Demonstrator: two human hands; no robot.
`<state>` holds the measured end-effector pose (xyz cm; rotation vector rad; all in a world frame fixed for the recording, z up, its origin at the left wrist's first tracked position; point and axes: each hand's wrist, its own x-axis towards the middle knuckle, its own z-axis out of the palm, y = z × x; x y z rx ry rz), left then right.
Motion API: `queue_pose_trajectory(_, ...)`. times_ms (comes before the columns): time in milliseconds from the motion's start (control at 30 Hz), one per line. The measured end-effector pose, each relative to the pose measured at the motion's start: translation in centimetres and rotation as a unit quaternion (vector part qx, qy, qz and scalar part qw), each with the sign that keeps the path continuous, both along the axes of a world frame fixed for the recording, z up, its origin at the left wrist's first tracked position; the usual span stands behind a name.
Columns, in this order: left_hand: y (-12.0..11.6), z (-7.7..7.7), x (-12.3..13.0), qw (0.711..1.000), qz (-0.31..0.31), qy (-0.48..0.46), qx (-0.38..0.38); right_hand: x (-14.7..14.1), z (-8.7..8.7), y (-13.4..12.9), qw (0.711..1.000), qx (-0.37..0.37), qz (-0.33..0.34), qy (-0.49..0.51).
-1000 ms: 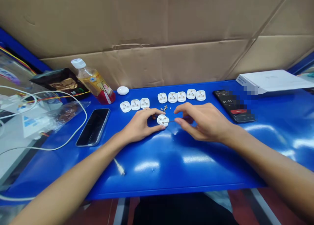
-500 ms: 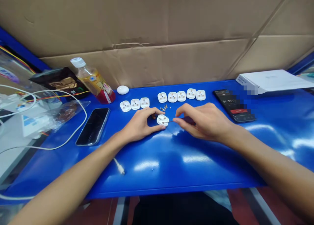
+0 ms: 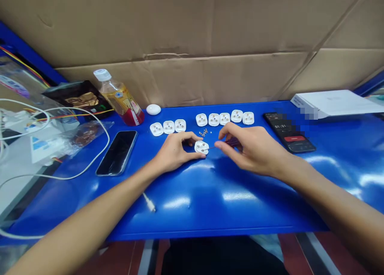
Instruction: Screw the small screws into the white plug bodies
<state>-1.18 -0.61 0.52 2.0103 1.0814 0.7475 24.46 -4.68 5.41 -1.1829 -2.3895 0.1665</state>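
My left hand (image 3: 177, 151) grips a round white three-pin plug body (image 3: 201, 147) between thumb and fingers, flat on the blue table (image 3: 192, 199). My right hand (image 3: 252, 151) holds a small screwdriver with a dark red handle (image 3: 232, 142), its thin metal shaft reaching to the plug's face. Just beyond the hands lies a little scatter of brass screws (image 3: 203, 133). Several more white plug bodies stand in two groups behind them, one to the left (image 3: 168, 127) and one to the right (image 3: 225, 119).
A black smartphone (image 3: 117, 153) lies left of my hands, and a second phone showing a timer (image 3: 289, 131) lies to the right. Behind stand a bottle (image 3: 120, 99) and a white oval object (image 3: 153, 109). A white cable (image 3: 90, 163) trails at left. Cardboard lines the back.
My right hand has turned slightly, showing more of the screwdriver handle. The whole view has shifted a little, and the left hand keeps the same hold on the plug.
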Motion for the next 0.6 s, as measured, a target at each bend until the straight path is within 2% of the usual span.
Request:
queue_pose_trajectory(133,0.0,0.0,0.0,1.0,0.003,0.003,0.001,0.6,0.6,-0.2,0.997,-0.04,0.055,-0.036)
queue_pose_trajectory(400,-0.2,-0.1,0.2,1.0,0.017,-0.004,0.002,-0.1,0.7,-0.2,0.994,-0.096,-0.002,0.052)
queue_pose_trajectory(533,-0.4,0.0,0.1,0.999,0.007,0.019,0.026,0.4,0.4,0.2,0.991,-0.101,0.012,0.09)
queue_pose_trajectory(600,-0.4,0.2,-0.1,0.997,-0.008,0.048,0.055,0.9,0.3,0.5,0.991,-0.08,0.021,0.102)
